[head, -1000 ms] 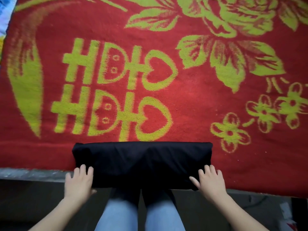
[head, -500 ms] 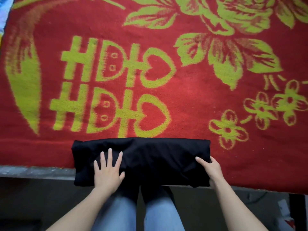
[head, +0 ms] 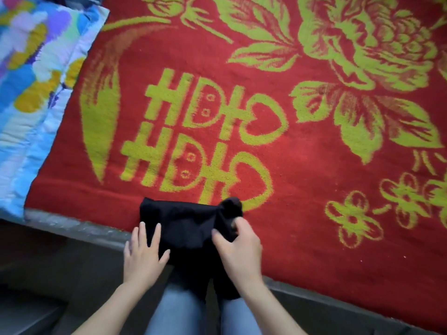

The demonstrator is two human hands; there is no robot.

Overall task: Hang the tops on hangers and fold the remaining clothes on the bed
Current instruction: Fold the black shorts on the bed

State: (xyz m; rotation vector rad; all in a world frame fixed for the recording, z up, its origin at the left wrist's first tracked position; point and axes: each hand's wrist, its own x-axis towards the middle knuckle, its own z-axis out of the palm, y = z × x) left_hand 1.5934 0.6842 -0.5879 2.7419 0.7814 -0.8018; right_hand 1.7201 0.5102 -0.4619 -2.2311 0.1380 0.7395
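Note:
A black folded garment (head: pixel 186 223) lies at the near edge of the bed, on the red blanket (head: pixel 302 151) with yellow-green flowers. My left hand (head: pixel 142 252) presses flat on the garment's left part with straight, spread fingers. My right hand (head: pixel 238 250) grips the garment's right end, which is bunched and lifted over toward the middle. The garment is now about half as wide as before. Part of it hangs over the bed edge above my knees.
A blue, yellow and white patterned quilt (head: pixel 31 76) lies at the far left of the bed. The grey bed edge (head: pixel 72 228) runs along the bottom. My legs in blue jeans (head: pixel 179 310) stand against the bed.
My right hand has taken hold of the garment's right end and carried it leftward over the middle. My left hand stays flat on the left part. The camera view has shifted right and closer.

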